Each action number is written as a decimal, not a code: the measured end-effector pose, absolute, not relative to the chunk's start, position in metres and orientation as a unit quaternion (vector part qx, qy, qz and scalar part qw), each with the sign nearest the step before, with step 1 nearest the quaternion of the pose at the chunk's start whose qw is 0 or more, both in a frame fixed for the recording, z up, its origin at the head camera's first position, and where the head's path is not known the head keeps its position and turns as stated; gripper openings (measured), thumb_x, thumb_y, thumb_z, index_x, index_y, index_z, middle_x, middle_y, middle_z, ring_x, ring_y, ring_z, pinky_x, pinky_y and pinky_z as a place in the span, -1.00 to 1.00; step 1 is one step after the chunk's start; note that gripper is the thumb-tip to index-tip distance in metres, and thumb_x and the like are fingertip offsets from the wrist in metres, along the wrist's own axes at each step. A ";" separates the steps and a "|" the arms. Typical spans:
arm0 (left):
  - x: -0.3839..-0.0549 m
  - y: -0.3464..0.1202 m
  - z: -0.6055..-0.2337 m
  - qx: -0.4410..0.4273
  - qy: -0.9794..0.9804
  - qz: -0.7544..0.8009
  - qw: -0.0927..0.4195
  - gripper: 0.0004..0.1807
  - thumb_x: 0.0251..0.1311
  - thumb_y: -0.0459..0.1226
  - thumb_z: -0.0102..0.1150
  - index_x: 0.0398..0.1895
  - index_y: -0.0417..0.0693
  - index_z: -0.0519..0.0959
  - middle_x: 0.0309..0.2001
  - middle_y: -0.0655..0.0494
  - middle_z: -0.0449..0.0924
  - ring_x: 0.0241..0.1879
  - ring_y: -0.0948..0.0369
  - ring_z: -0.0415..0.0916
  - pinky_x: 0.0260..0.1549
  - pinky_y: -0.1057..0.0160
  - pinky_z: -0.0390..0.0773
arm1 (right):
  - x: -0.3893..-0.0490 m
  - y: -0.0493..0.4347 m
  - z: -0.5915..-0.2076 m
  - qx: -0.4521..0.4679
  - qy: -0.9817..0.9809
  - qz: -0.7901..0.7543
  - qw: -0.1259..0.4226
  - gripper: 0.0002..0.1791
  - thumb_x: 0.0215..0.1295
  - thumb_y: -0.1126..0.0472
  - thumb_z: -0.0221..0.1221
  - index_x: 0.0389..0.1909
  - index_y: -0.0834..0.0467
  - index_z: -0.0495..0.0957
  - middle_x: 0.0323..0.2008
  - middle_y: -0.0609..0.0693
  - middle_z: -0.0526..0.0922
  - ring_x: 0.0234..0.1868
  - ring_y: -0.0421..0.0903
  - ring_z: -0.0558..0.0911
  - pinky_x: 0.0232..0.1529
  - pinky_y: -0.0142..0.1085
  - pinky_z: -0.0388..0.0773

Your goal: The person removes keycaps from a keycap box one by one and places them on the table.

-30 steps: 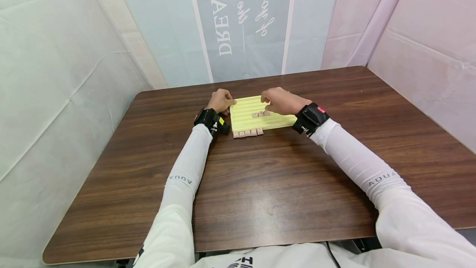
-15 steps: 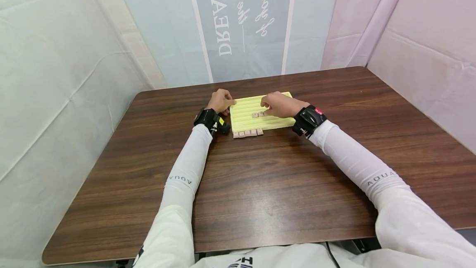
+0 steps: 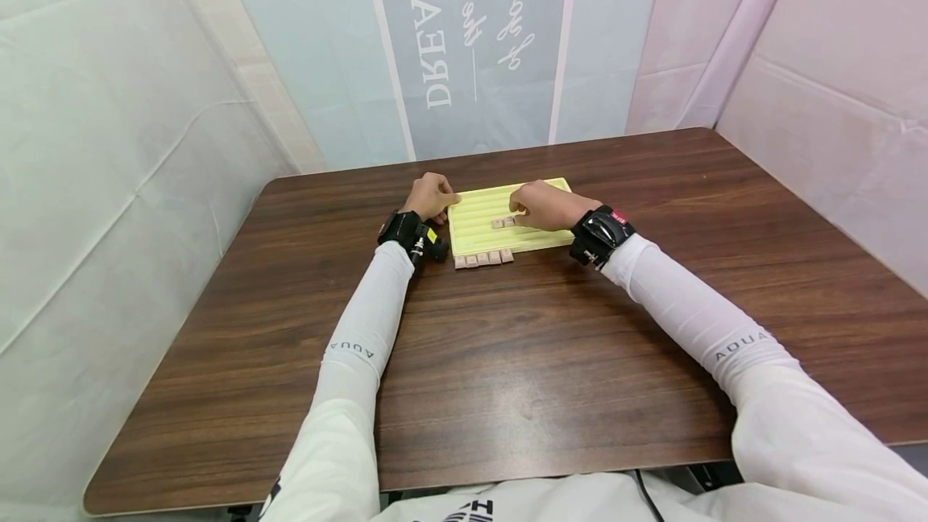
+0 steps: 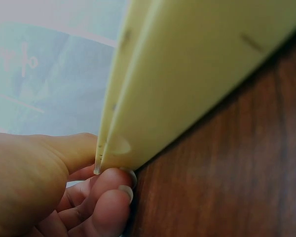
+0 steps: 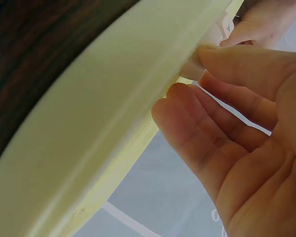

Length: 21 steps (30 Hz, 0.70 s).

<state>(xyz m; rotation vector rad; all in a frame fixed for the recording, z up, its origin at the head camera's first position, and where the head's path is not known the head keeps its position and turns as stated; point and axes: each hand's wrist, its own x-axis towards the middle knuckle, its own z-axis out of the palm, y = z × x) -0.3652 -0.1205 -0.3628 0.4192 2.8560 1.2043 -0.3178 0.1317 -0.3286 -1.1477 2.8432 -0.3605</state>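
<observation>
- I'm seeing five blocks (image 3: 483, 259) along the tray's (image 3: 538, 241) near edge.
- Left hand (image 3: 431, 197) is gripping the tray; right hand (image 3: 549, 205) (obscuring mid-tray) is pinching another block (image 5: 191, 68).
- More far-right rim is showing now.

Two long white sleeves (image 3: 362, 308) carry grey AQUA lettering (image 3: 351, 350). Black wrist straps (image 3: 606, 232) bear a yellow label (image 3: 432, 237) on the left, a red label (image 3: 619, 217) on the right. A thin black cable (image 3: 648, 496) crosses the white, dark-printed shirt (image 3: 565, 499) by the table (image 3: 522, 401)'s near edge.

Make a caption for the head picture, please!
Left hand grips a yellow tray; right hand touches keycaps on it.
</observation>
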 end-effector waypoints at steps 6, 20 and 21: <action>-0.365 -0.120 -0.362 0.131 0.913 0.387 0.009 -0.82 0.32 -0.23 0.16 -0.26 -0.21 0.56 -0.40 -0.09 0.56 -0.68 0.22 0.47 -0.63 0.28 0.61 | -0.320 0.131 -0.330 -0.377 0.919 -0.113 0.018 -0.74 0.31 0.34 0.15 -0.59 0.16 0.42 -0.52 -0.05 0.43 -0.50 -0.18 0.28 -0.35 -0.30 0.33; -0.370 -0.120 -0.365 0.127 0.912 0.389 0.014 -0.82 0.29 -0.23 0.18 -0.29 -0.19 0.57 -0.44 -0.05 0.56 -0.71 0.23 0.47 -0.65 0.27 0.61 | -0.320 0.131 -0.329 -0.378 0.917 -0.121 0.027 -0.52 0.32 0.36 0.11 -0.69 0.10 0.09 -0.59 -0.11 -0.05 -0.56 -0.17 -0.02 -0.43 -0.31 -0.04; -0.370 -0.120 -0.365 0.127 0.912 0.389 0.014 -0.82 0.30 -0.23 0.18 -0.29 -0.20 0.57 -0.44 -0.05 0.56 -0.71 0.23 0.47 -0.65 0.27 0.61 | -0.320 0.132 -0.329 -0.377 0.918 -0.121 0.028 -0.52 0.32 0.36 0.11 -0.69 0.10 0.09 -0.59 -0.11 -0.05 -0.56 -0.16 -0.02 -0.43 -0.31 -0.04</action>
